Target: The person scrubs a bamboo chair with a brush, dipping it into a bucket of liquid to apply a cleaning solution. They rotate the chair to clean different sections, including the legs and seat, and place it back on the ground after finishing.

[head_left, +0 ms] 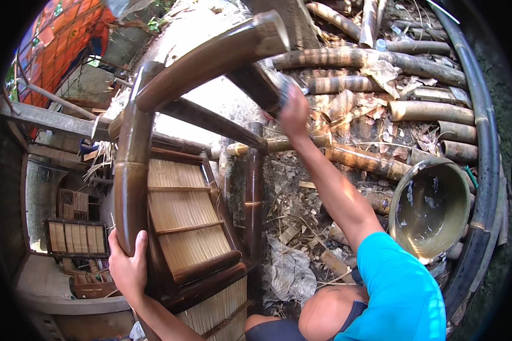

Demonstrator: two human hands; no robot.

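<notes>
- A person's left hand (128, 267) is clenching around the lower part of a thick, dark brown bamboo post (132, 176) of a bamboo chair frame (210, 57), fingers wrapped over the pole's near side
- The right hand (293, 111), at the end of an outstretched arm in a bright blue sleeve (401, 290), is pressing against the end of a dark crosspiece (261, 85) near the top of the frame; it appears to be grasping something small and pale there, but what it is cannot be told
- The chair frame is standing tilted in front of the person, its curved top rail (216, 54) arching from the left post toward the upper middle of the view
- Panels of pale split-bamboo slats (185, 219) are filling the frame between the dark poles, running down to the lower edge of the view
- A round metal basin (432, 210) holding a little murky water is sitting on the ground just to the right of the outstretched arm
- Cut bamboo poles (370, 57) are lying stacked across the littered ground beyond the right hand, among dry leaves and husks
- A crumpled grey sack (290, 273) is lying on the ground near the person's bare knee (327, 312)
- A smaller slatted bamboo piece (77, 237) is standing well apart at the left, below an orange tarpaulin (68, 40)
</notes>
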